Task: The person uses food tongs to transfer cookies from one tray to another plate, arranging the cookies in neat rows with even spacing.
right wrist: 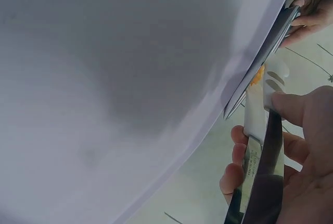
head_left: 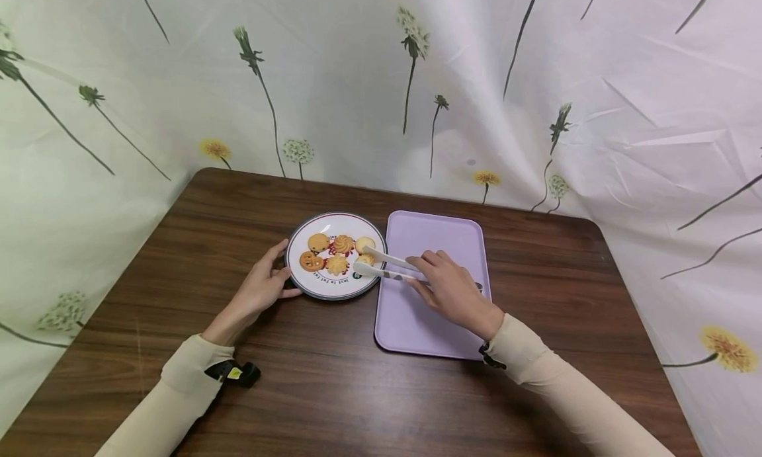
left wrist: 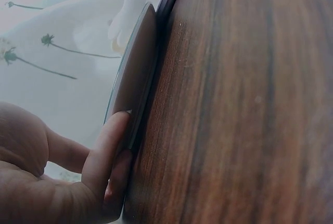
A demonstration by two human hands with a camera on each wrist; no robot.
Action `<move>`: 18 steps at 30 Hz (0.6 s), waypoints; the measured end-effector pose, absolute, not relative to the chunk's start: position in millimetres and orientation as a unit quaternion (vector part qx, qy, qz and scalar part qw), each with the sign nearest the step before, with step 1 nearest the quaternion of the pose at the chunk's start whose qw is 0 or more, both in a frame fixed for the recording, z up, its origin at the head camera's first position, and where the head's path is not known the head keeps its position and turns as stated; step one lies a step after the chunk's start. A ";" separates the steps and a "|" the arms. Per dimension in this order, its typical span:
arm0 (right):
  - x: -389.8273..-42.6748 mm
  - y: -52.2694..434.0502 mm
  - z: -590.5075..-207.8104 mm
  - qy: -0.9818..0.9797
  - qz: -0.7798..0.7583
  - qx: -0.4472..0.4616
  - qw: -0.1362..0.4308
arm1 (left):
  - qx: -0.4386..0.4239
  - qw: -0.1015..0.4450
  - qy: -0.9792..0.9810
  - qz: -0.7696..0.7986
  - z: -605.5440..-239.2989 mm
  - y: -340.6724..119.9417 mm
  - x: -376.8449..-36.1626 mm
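My left hand [head_left: 260, 282] holds the left rim of a round white plate [head_left: 321, 288] with a dark edge, its fingers and thumb spread along it. Several cookies [head_left: 337, 265] lie in the middle of the plate. In my right hand [head_left: 449, 288] is a pair of tongs [right wrist: 257, 156] with white ends and metal handles, thumb on one arm and fingers on the other. The tong tips reach over the plate's right side, around a pale round cookie [head_left: 364, 259]; whether they touch it cannot be told.
A lilac rectangular tray [head_left: 411, 321] lies beside the plate on the right, under my right hand. Both are on a dark wooden table [head_left: 321, 397]. A white cloth [head_left: 351, 100] printed with dandelions hangs behind the table.
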State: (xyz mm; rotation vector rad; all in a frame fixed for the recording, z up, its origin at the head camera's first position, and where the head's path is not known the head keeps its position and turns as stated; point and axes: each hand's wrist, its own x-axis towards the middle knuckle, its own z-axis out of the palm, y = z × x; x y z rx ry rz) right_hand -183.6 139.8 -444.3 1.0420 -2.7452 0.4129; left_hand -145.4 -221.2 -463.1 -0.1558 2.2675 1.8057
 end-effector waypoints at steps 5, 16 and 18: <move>-184.2 137.3 -444.1 -0.922 0.133 0.351 0.089 | -0.055 0.115 0.774 0.621 -462.8 -220.2 -145.7; -184.5 135.1 -440.7 -0.927 0.109 0.349 0.087 | -0.055 0.115 0.774 0.620 -463.4 -220.6 -145.4; -184.4 135.1 -440.1 -0.927 0.108 0.348 0.086 | -0.054 0.115 0.776 0.618 -463.5 -220.9 -145.3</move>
